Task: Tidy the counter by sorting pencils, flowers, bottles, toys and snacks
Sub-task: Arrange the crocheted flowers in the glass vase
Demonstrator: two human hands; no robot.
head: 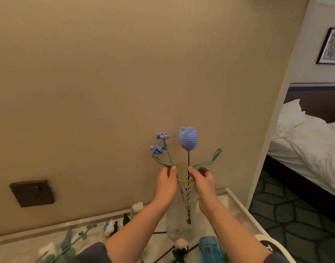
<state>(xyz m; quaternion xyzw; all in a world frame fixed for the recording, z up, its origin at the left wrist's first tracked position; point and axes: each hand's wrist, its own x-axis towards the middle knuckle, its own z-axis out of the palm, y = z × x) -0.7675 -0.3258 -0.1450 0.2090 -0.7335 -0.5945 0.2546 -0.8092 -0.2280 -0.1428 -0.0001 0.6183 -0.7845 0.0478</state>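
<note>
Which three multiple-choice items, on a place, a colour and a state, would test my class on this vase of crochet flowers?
1. Where is the tulip? A on a chair; B standing in the vase; C in a drawer.
2. The vase's rim is: A gold; B red; C black.
3. Each hand: A lies flat; B pinches a flower at the rim; C is fisted, empty.
1 B: its stem runs down inside the glass. 2 A: a gold ring circles the mouth. 3 B: the left hand pinches the sprig, the right hand the tulip's stem.
</note>
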